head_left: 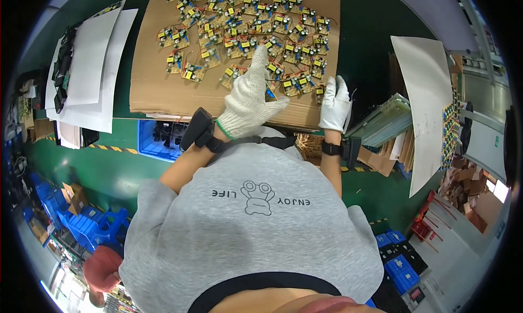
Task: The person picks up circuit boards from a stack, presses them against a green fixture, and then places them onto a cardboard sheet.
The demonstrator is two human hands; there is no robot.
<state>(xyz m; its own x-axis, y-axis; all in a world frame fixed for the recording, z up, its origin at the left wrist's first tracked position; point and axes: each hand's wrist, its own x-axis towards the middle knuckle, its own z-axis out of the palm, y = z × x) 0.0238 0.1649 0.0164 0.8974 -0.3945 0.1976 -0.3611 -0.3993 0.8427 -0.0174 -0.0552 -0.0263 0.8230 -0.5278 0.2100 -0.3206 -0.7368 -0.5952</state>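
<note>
Many small tan circuit boards [256, 25] with yellow blocks, blue parts and red wires lie spread on a brown cardboard sheet [150, 81]. My left hand [248, 103], in a white knitted glove, reaches over the sheet's near part. Its index finger stretches forward among the boards and its thumb points right, wide apart. Between them lies a board with a blue part [269, 93], partly hidden by the hand. My right hand [334, 107], in a smooth white glove, is at the sheet's right edge, fingers stretched forward. Just left of it sits another board [320, 95].
White sheets [101, 56] with black items stand at the left. At the right are a stack of clear panels [384, 119] and a curved white sheet [422, 95]. A blue crate [150, 141] is below the table's left part. A person in red [102, 269] is behind at lower left.
</note>
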